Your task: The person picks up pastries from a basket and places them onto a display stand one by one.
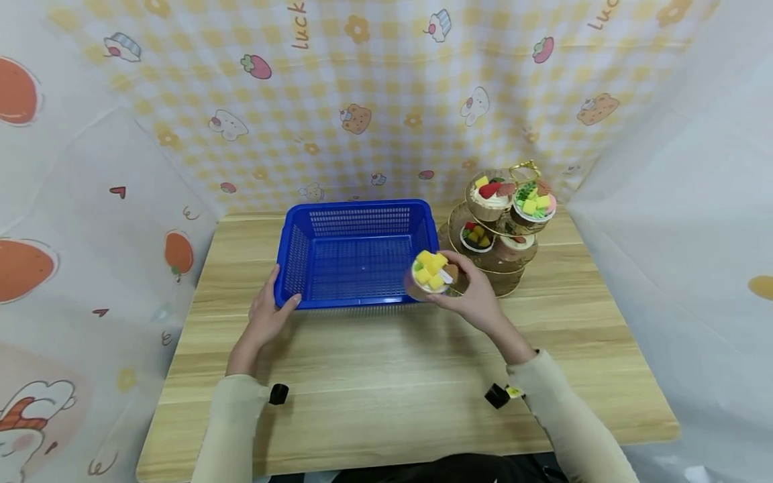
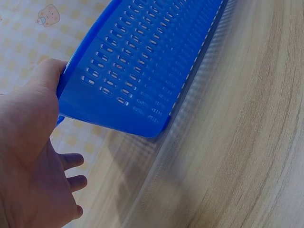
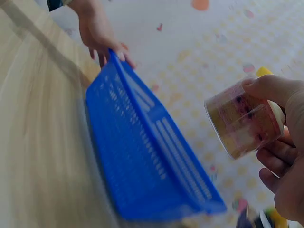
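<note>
A blue plastic basket (image 1: pixel 362 268) with slotted walls lies on the table, nothing inside it. My left hand (image 1: pixel 269 314) holds its front left corner, thumb over the rim; the left wrist view shows the thumb on the basket (image 2: pixel 133 71) and some fingers below the rim. Near the basket's front right corner, my right hand (image 1: pixel 474 295) grips a toy dessert cup (image 1: pixel 430 274) topped with yellow cubes and a brown piece. In the right wrist view this clear-walled cup (image 3: pixel 244 118) is tilted, held between thumb and fingers.
A tiered gold-rimmed stand (image 1: pixel 504 285) is right of the basket, bearing several more dessert cups, including one with a strawberry (image 1: pixel 490 194) and one with green topping (image 1: pixel 534 201). The wooden table (image 1: pixel 362 389) meets a yellow checked cloth (image 1: pixel 386 147) behind.
</note>
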A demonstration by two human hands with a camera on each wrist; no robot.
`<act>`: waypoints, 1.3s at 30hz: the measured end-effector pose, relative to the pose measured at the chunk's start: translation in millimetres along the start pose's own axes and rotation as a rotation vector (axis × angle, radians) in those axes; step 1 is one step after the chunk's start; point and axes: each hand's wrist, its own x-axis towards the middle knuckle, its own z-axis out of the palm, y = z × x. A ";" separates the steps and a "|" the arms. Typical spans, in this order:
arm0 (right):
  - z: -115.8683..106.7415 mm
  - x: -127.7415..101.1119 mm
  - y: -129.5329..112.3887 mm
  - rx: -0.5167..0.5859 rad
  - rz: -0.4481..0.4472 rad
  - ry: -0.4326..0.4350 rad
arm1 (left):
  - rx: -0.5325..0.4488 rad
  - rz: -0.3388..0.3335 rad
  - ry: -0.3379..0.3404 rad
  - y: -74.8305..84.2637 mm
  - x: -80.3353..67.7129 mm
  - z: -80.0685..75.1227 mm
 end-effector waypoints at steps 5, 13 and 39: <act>-14.8 -36.6 18.7 -0.014 0.089 0.091 | -0.002 -0.002 -0.010 0.4 -0.8 -0.5; -27.1 -72.2 50.0 0.037 0.207 0.213 | 0.001 0.019 0.010 1.6 -0.4 -2.5; -16.2 -28.2 110.3 0.143 0.323 0.313 | -0.005 0.022 0.011 -2.7 2.1 0.8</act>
